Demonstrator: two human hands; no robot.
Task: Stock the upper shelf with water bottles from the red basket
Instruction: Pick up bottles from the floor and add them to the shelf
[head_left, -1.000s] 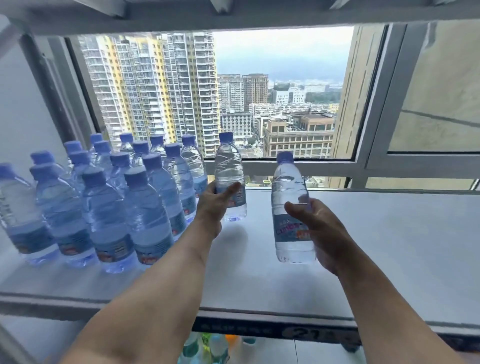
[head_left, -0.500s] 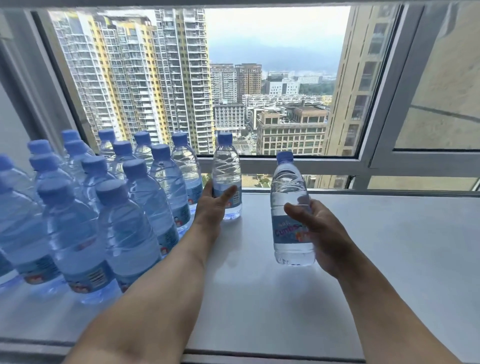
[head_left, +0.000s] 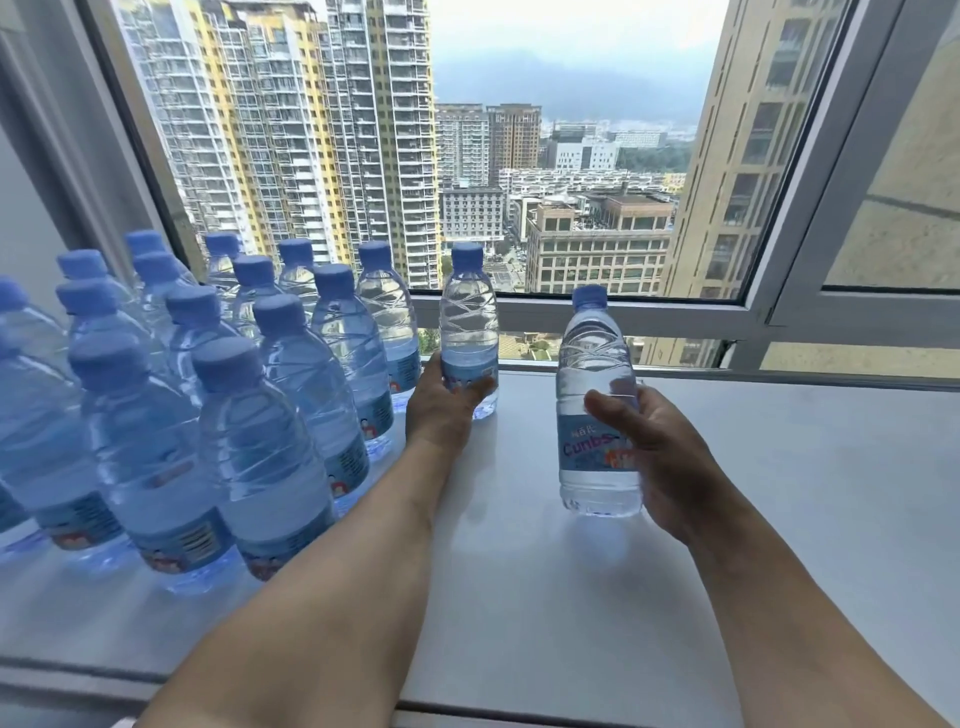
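Observation:
Two clear water bottles with blue caps stand upright on the white upper shelf. My left hand wraps the base of the far bottle, which stands by the window just right of the stocked rows. My right hand grips the nearer bottle from its right side, over the blue label; its bottom rests on the shelf. Several stocked bottles fill the left part of the shelf in tight rows. The red basket is out of view.
A window frame runs right behind the shelf's back edge, with high-rise buildings outside. A grey upright borders the shelf at the far left. The shelf's front edge is near the bottom of the view.
The camera has moved up and closer, so the shelf's front edge and the level below dropped out of view. Both hands stay on their bottles; the left bottle sits slightly nearer the rows.

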